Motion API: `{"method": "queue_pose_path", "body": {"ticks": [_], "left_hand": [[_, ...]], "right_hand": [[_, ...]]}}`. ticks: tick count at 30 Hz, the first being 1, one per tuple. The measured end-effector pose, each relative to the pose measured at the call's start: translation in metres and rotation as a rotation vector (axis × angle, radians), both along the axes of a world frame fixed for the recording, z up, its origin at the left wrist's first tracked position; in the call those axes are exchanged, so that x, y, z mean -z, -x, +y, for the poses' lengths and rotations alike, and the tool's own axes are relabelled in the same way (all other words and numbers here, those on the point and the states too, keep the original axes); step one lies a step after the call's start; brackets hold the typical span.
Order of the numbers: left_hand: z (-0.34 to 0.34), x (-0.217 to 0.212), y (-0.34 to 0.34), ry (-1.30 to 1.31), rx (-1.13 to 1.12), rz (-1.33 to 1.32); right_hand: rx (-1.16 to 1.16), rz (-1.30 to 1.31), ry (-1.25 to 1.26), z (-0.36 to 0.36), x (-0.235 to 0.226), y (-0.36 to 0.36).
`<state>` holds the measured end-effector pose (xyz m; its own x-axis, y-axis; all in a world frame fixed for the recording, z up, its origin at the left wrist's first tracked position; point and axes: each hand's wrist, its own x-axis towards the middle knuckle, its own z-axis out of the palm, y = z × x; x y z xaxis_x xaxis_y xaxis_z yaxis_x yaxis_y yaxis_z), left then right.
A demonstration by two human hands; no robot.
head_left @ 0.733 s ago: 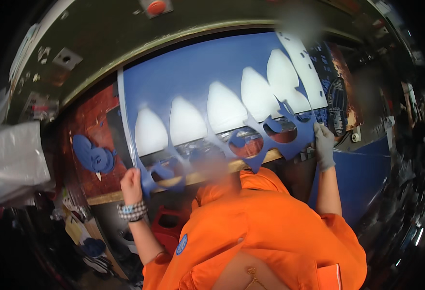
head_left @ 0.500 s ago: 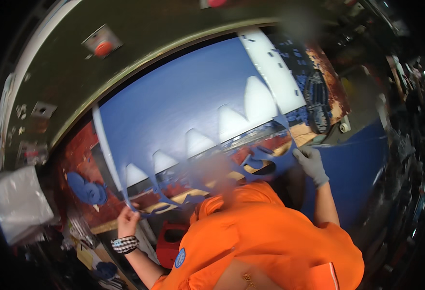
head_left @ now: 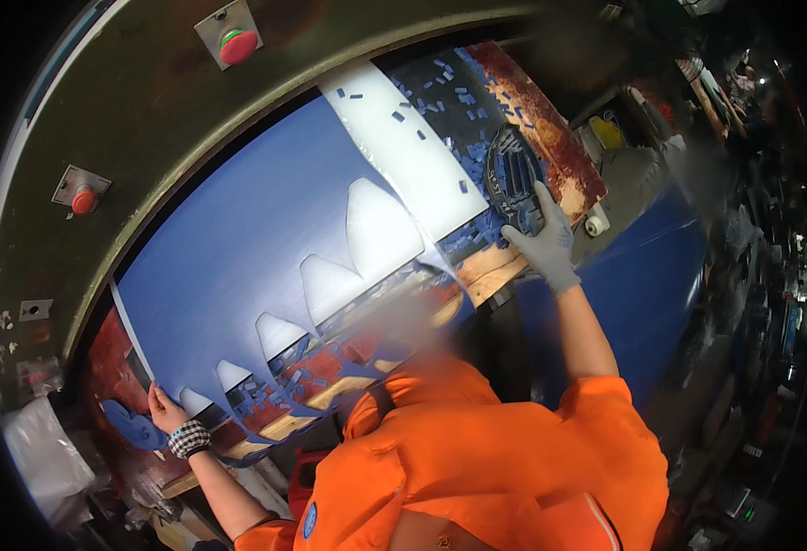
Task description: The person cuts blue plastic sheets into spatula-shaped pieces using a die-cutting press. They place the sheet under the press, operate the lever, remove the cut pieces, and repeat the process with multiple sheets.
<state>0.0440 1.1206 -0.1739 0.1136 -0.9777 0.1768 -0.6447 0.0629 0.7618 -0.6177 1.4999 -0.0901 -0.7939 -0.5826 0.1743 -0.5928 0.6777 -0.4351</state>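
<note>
A large blue sheet [head_left: 229, 211] lies over a white board [head_left: 403, 151], which shows through tapered cut-outs along the sheet's near edge. Narrow cut strips of the sheet hang over the table's front edge. At the near left corner my bare left hand [head_left: 167, 410], with a checked band at the wrist, has its fingers closed on the sheet's edge. My right hand [head_left: 549, 243], in a grey glove, grips the near end of a dark sole-shaped cutting die [head_left: 514, 179] with thumb and fingers on either side. The die stands right of the white board, among small blue scraps.
Above the table runs a dark green machine beam with red push buttons [head_left: 238, 46]. Blue cut pieces [head_left: 133, 424] lie on the worn red table [head_left: 100, 367] at left. A clear plastic bag [head_left: 45, 450] hangs left; another blue sheet [head_left: 642, 275] is at right.
My right hand has let go of the sheet's hanging edge and taken hold of the cutting die. My left hand has moved along to the sheet's left corner. The view has shifted.
</note>
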Motion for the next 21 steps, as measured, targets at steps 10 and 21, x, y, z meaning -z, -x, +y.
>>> {"method": "queue_pose_path", "body": {"ticks": [10, 21], "left_hand": [[0.017, -0.008, 0.034, 0.069, -0.179, -0.5], [0.017, -0.007, 0.03, 0.102, -0.123, -0.475]], "right_hand": [[0.155, -1.94, 1.679, 0.013, -0.018, -0.02], [0.116, -1.276, 1.145, -0.018, -0.032, -0.043]]}}
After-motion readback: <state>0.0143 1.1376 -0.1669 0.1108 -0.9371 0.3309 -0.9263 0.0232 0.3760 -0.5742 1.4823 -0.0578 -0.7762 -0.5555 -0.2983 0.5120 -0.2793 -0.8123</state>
